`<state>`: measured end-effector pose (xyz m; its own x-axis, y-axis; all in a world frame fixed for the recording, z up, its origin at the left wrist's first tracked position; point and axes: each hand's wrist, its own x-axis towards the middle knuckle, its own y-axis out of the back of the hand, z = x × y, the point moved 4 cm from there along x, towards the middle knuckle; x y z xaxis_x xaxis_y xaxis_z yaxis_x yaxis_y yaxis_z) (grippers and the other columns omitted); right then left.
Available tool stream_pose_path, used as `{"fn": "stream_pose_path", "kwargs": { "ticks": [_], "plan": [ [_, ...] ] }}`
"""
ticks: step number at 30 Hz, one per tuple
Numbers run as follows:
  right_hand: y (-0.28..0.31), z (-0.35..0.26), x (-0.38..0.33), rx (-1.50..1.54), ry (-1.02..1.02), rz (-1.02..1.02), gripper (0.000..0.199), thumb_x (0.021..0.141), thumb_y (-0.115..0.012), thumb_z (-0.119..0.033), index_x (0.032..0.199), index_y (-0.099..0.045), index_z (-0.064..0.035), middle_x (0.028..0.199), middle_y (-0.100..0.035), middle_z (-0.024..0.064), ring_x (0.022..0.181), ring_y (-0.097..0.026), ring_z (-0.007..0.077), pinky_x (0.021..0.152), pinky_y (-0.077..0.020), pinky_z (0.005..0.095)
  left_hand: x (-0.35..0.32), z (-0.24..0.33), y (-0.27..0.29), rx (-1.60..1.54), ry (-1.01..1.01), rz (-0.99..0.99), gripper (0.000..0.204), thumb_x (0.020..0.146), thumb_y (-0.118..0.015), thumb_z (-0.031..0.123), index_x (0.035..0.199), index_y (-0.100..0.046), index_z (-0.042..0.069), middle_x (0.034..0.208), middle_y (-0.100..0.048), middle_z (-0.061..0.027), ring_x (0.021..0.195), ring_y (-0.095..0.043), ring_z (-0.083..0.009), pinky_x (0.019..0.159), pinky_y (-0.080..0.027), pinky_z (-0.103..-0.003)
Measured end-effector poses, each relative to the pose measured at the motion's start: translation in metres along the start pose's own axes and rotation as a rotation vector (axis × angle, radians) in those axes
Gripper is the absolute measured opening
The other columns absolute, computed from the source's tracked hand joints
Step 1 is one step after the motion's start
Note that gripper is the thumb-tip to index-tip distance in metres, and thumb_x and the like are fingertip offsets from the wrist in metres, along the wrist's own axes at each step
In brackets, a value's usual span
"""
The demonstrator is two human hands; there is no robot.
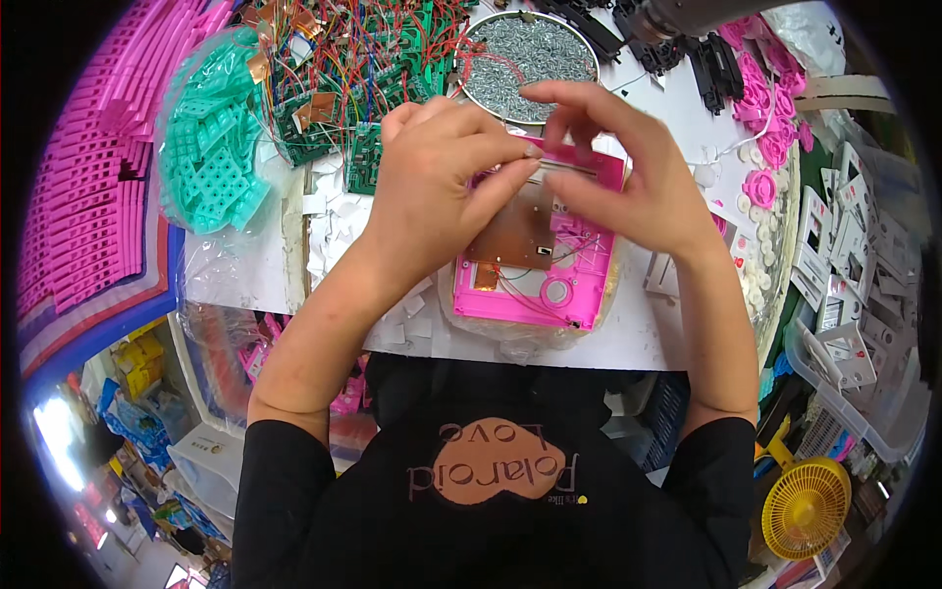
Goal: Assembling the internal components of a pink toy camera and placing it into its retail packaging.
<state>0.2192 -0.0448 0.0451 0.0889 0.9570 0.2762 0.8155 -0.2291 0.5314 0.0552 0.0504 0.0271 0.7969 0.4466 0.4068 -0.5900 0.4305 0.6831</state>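
Note:
A pink plastic housing (549, 290) lies open on the white table (628, 339), with a brown circuit board (515, 236) and thin wires inside it. My left hand (437, 182) hovers over its upper left part, thumb and fingers pinched on a thin metal strip (569, 167) at the housing's top edge. My right hand (618, 172) comes from the right, its fingertips closed on the same strip, its index finger stretched out above it.
A round metal bowl of small screws (525, 49) stands behind my hands. Green circuit boards with red wires (363, 69) and green rubber keypads (211, 147) lie at left, pink strips (88, 177) farther left. Pink round parts (770, 128), black parts and white pieces (834, 255) fill the right.

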Motion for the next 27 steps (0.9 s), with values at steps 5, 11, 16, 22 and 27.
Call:
{"fn": "stream_pose_path", "kwargs": {
  "ticks": [5,11,16,22,27],
  "plan": [
    [-0.001,0.002,-0.013,-0.102,0.007,0.097,0.013,0.085,-0.076,-0.011,0.095,-0.071,-0.0071,0.078,-0.067,0.0077,0.071,-0.066,0.0229,0.064,-0.0525,0.0331,0.006,0.0,-0.001,-0.035,0.018,-0.045,0.019,0.087,-0.077,0.018,0.104,-0.077,0.007,0.087,-0.069,-0.0041,0.084,-0.064,-0.0219,0.084,-0.047,-0.036],
    [0.005,0.0,-0.019,-0.375,0.027,0.097,0.007,0.082,-0.073,-0.008,0.087,-0.068,-0.0061,0.078,-0.067,0.0094,0.072,-0.064,0.028,0.066,-0.0523,0.039,0.036,-0.034,-0.003,0.252,0.231,-0.174,0.025,0.091,-0.072,0.027,0.098,-0.077,0.004,0.093,-0.072,-0.0127,0.082,-0.07,-0.0276,0.077,-0.055,-0.036],
    [0.0,-0.003,-0.025,-0.664,0.084,0.059,0.009,0.078,-0.075,-0.011,0.083,-0.069,-0.0062,0.079,-0.068,0.0083,0.08,-0.064,0.0285,0.071,-0.0522,0.0413,0.037,-0.018,-0.016,0.266,-0.033,-0.131,0.015,0.085,-0.077,0.025,0.095,-0.079,0.013,0.092,-0.072,-0.0038,0.095,-0.066,-0.0233,0.092,-0.042,-0.043],
    [-0.02,-0.009,-0.027,-0.916,0.004,-0.125,0.009,0.075,-0.073,-0.015,0.08,-0.075,-0.0082,0.079,-0.07,0.0073,0.084,-0.066,0.026,0.072,-0.0487,0.0397,0.025,0.008,-0.018,0.191,-0.308,-0.165,0.016,0.086,-0.077,0.016,0.101,-0.079,0.016,0.093,-0.071,0.0,0.094,-0.063,-0.0202,0.095,-0.037,-0.041],
    [-0.035,-0.032,-0.035,-0.965,0.064,-0.328,0.007,0.075,-0.071,-0.014,0.075,-0.076,-0.0098,0.079,-0.07,0.0072,0.085,-0.065,0.0252,0.073,-0.0475,0.0395,0.016,0.0,-0.019,0.096,-0.194,-0.172,0.018,0.087,-0.074,0.012,0.104,-0.077,0.015,0.089,-0.07,-0.0005,0.09,-0.064,-0.022,0.095,-0.037,-0.042]
  ]
}}
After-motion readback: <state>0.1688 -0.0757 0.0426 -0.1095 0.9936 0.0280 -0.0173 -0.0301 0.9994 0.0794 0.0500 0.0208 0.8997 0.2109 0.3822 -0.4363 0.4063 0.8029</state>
